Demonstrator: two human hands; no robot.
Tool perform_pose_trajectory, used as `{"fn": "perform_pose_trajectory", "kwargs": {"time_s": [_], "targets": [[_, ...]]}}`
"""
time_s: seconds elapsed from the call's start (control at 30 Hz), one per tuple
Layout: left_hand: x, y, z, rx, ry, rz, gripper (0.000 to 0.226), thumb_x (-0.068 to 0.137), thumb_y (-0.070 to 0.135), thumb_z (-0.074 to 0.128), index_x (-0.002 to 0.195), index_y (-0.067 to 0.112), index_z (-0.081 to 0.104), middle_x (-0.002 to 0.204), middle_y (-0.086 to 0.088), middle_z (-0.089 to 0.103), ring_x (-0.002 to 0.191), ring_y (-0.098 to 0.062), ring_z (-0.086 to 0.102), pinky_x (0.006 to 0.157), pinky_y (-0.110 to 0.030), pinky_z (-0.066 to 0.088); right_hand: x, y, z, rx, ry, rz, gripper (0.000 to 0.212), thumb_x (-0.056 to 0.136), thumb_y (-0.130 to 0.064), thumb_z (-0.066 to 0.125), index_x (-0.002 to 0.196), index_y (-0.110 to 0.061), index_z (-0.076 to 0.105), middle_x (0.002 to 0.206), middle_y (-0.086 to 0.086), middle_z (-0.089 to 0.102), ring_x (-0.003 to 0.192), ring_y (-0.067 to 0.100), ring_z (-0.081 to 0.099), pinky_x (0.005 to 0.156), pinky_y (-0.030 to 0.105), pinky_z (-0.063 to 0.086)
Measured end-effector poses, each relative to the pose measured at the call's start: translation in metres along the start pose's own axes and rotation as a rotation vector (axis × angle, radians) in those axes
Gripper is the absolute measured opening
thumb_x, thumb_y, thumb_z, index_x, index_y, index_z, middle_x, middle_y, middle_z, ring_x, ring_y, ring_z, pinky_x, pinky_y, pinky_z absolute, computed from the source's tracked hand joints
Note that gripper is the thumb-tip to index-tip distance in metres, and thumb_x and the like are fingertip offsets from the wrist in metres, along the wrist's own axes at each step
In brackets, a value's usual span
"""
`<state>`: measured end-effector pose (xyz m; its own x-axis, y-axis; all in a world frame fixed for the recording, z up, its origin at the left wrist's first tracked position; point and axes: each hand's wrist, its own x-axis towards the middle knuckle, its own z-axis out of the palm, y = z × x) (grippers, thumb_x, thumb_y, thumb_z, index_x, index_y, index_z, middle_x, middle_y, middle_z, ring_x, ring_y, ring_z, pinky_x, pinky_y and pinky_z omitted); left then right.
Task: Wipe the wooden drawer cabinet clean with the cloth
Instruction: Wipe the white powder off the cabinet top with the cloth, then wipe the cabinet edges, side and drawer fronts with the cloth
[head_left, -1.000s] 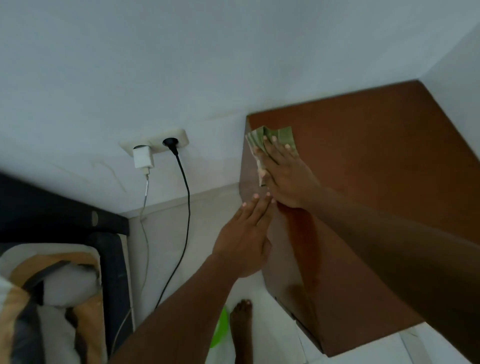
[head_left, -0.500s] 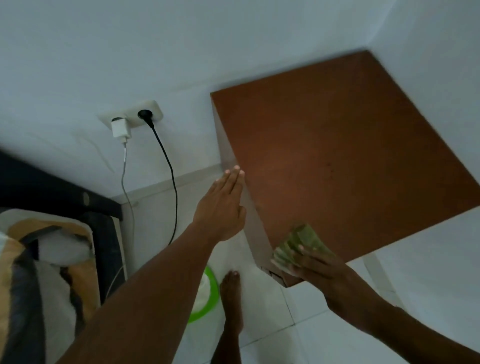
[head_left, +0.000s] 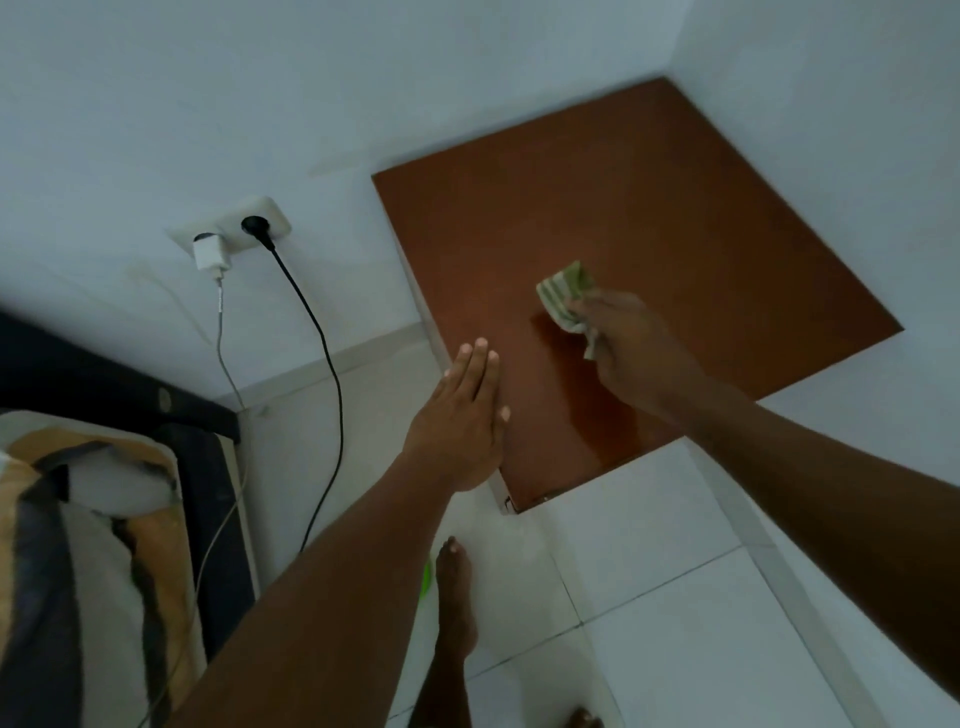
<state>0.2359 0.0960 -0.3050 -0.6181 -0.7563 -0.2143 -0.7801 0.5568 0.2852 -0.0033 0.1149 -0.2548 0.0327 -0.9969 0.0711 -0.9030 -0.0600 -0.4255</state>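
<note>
The wooden drawer cabinet (head_left: 649, 218) stands in the room's corner; I look down on its reddish-brown top. My right hand (head_left: 631, 348) holds a crumpled green striped cloth (head_left: 563, 291) over the middle of the top, near its left half. My left hand (head_left: 462, 421) is flat with fingers together, resting against the cabinet's left edge near the front corner. The cabinet's drawers are hidden from this angle.
A wall socket (head_left: 234, 231) left of the cabinet holds a white charger (head_left: 210, 257) and a black plug with cable (head_left: 322, 338) hanging to the tiled floor. A bed with striped bedding (head_left: 88, 545) lies at the left. My bare foot (head_left: 454, 592) stands beside something green (head_left: 426, 579).
My right hand swept the cloth from the back left corner to the front corner, then back up to the middle of the top. The left hand stayed at the left edge.
</note>
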Motion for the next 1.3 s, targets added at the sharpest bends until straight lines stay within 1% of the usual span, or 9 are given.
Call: {"fn": "perform_pose_trajectory", "kwargs": {"time_s": [0.3, 0.5, 0.67, 0.77, 0.9, 1.07, 1.13, 1.2, 1.3], "targets": [[0.018, -0.012, -0.017, -0.002, -0.036, -0.022, 0.068, 0.101, 0.041, 0.012, 0.161, 0.009, 0.005, 0.170, -0.008, -0.005, 0.156, -0.023, -0.007, 0.126, -0.041, 0.006, -0.005, 0.017, 0.041, -0.157, -0.079, -0.033, 0.052, 0.093, -0.033, 0.039, 0.139, -0.019, 0.057, 0.151, 0.007, 0.049, 0.138, 0.031, 0.044, 0.099, 0.048, 0.048], [0.023, -0.018, -0.025, -0.001, -0.060, 0.005, 0.064, 0.103, 0.039, 0.013, 0.161, 0.013, 0.008, 0.170, -0.005, -0.002, 0.156, -0.021, -0.004, 0.124, -0.041, 0.006, 0.019, 0.024, 0.046, -0.239, -0.175, 0.029, 0.060, 0.098, -0.043, 0.028, 0.156, -0.030, 0.028, 0.169, 0.006, 0.007, 0.156, 0.032, -0.002, 0.124, 0.055, 0.008], [0.023, -0.018, -0.027, 0.004, -0.069, -0.009, 0.058, 0.109, 0.033, 0.022, 0.162, 0.014, 0.009, 0.170, -0.004, -0.003, 0.156, -0.021, -0.004, 0.125, -0.042, 0.007, -0.041, -0.008, 0.061, -0.029, -0.055, -0.165, 0.052, 0.098, -0.008, 0.038, 0.149, -0.016, 0.045, 0.162, 0.009, 0.032, 0.150, 0.036, 0.027, 0.115, 0.056, 0.036], [0.024, -0.018, -0.028, 0.001, -0.084, -0.003, 0.058, 0.109, 0.035, 0.020, 0.162, 0.015, 0.006, 0.170, -0.003, -0.005, 0.156, -0.020, -0.006, 0.124, -0.041, 0.006, -0.110, -0.029, 0.055, 0.013, -0.082, -0.239, 0.090, 0.074, 0.025, 0.042, 0.150, -0.022, 0.043, 0.162, -0.002, 0.034, 0.150, 0.026, 0.032, 0.100, 0.035, 0.053], [0.019, -0.023, -0.023, 0.008, -0.058, 0.021, 0.066, 0.102, 0.042, 0.012, 0.162, 0.016, 0.006, 0.170, -0.002, -0.005, 0.156, -0.020, -0.006, 0.125, -0.043, 0.009, -0.152, -0.037, 0.016, -0.004, -0.186, -0.304, 0.077, 0.064, 0.020, 0.057, 0.129, -0.021, 0.062, 0.137, 0.002, 0.061, 0.125, 0.017, 0.054, 0.083, 0.028, 0.062], [0.022, -0.024, -0.016, 0.034, -0.034, 0.025, 0.061, 0.107, 0.040, 0.017, 0.162, 0.017, 0.003, 0.170, -0.001, -0.006, 0.156, -0.018, -0.008, 0.125, -0.039, 0.002, -0.067, -0.016, -0.019, 0.036, 0.250, -0.084, 0.038, 0.093, -0.001, 0.046, 0.129, -0.004, 0.061, 0.134, 0.018, 0.058, 0.116, 0.027, 0.057, 0.093, 0.030, 0.052], [0.022, -0.022, -0.014, 0.052, 0.009, 0.016, 0.063, 0.106, 0.045, 0.014, 0.161, 0.016, 0.006, 0.170, -0.002, -0.003, 0.156, -0.019, -0.006, 0.124, -0.038, -0.001, -0.030, -0.003, -0.007, -0.010, 0.209, 0.115, 0.047, 0.095, 0.000, 0.050, 0.141, -0.009, 0.052, 0.140, 0.020, 0.055, 0.124, 0.035, 0.055, 0.100, 0.044, 0.052], [0.020, -0.017, -0.011, 0.066, 0.045, -0.002, 0.070, 0.102, 0.051, 0.007, 0.161, 0.014, 0.011, 0.170, -0.005, 0.002, 0.156, -0.021, -0.002, 0.123, -0.037, -0.002, -0.013, 0.004, 0.012, -0.109, 0.033, 0.244, 0.051, 0.098, -0.008, 0.050, 0.148, -0.016, 0.044, 0.148, 0.014, 0.048, 0.132, 0.033, 0.046, 0.109, 0.040, 0.041], [0.021, -0.007, -0.009, 0.092, 0.072, -0.038, 0.076, 0.102, 0.058, 0.006, 0.160, 0.010, 0.017, 0.169, -0.010, 0.009, 0.156, -0.025, 0.004, 0.124, -0.039, 0.001, -0.010, 0.003, 0.022, -0.224, 0.009, 0.158, 0.042, 0.101, -0.026, 0.046, 0.140, -0.014, 0.052, 0.134, 0.010, 0.055, 0.119, 0.031, 0.047, 0.099, 0.042, 0.042]]}}
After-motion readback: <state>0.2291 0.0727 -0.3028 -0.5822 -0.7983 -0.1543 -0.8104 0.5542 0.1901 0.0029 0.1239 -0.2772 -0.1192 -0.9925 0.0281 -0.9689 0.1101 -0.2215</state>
